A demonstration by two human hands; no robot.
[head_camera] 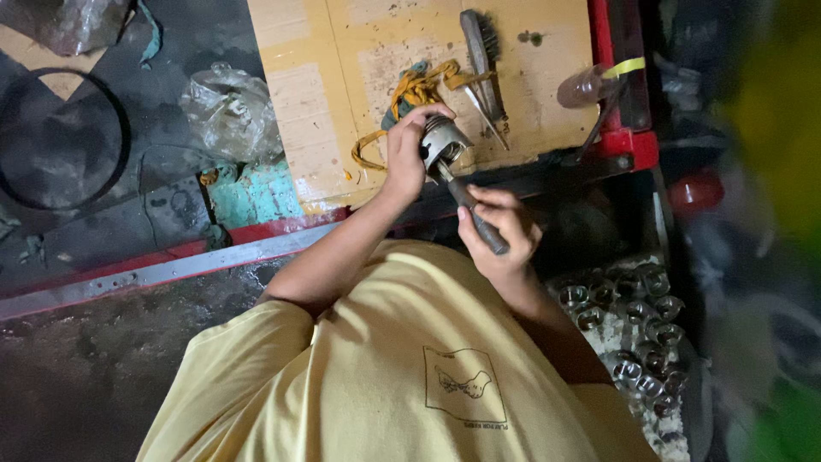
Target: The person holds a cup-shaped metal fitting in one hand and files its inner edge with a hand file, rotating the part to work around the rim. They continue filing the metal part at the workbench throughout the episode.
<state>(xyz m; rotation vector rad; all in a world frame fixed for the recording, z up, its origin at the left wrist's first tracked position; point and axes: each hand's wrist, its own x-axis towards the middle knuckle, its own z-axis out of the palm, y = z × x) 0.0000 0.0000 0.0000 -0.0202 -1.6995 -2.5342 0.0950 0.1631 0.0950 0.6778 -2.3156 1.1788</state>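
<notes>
- The yellow shirt (402,376) fills the near view; beside it lies a heap of metal cylinders (629,334).
- The right hand (505,227) wraps its fingers tight around a dark tool handle (477,218).
- The left hand (409,150) grips a grey metal piston (443,141), with the tool tip pressed against it: scraping seems under way, calling for steady pressure.
- Beyond, the counter (316,94) carries a wire brush (481,56) and a yellow rag (419,85).

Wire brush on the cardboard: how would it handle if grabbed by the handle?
The wire brush looks stiff: long, straight handle, so it would likely lift as one piece. It lies flat on the cardboard, so rolling seems unlikely. Its bristles may snag the yellow rag beside it.
</notes>
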